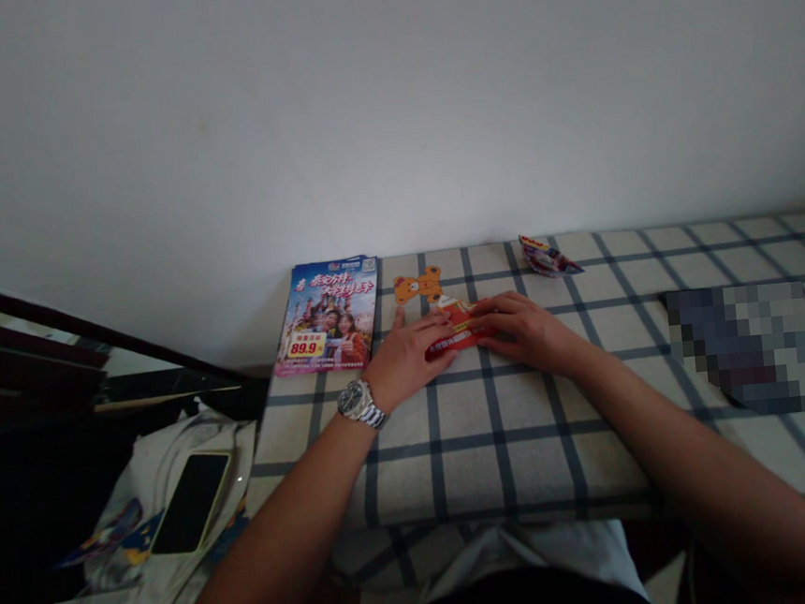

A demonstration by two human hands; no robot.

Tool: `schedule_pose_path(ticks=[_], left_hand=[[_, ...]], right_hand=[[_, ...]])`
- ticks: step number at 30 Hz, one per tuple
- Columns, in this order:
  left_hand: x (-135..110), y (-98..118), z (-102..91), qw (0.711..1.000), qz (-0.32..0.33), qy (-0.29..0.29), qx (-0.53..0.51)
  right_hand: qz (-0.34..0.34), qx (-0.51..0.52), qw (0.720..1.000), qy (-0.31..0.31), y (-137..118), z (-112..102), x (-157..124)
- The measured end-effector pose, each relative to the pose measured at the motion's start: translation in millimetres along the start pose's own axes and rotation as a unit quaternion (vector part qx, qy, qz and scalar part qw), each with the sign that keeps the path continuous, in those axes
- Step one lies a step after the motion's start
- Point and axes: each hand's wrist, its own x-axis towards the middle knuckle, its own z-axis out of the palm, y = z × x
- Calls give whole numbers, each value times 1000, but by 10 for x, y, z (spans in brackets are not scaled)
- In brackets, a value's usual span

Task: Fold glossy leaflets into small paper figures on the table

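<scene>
A red and orange printed flyer, partly folded, lies on the checked tablecloth between my two hands. My left hand, with a silver watch at its wrist, grips the flyer's left part; one finger sticks out toward the bear picture. From the other side, my right hand has its fingers bent and closed on the flyer's right end. Much of the flyer is hidden under the fingers, so its exact folds cannot be made out.
A stack of colourful flyers lies at the table's left end. A folded paper piece sits near the wall. On the checked tablecloth, a blurred dark item lies right. A phone rests on bags at the lower left.
</scene>
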Motion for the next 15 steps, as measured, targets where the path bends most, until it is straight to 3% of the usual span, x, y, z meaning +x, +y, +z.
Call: schedule_pose_path(ticks=[15], left_hand=[[-5, 18, 41, 998, 41, 34, -13]], right_hand=[[2, 8, 999, -36, 10, -14, -26]])
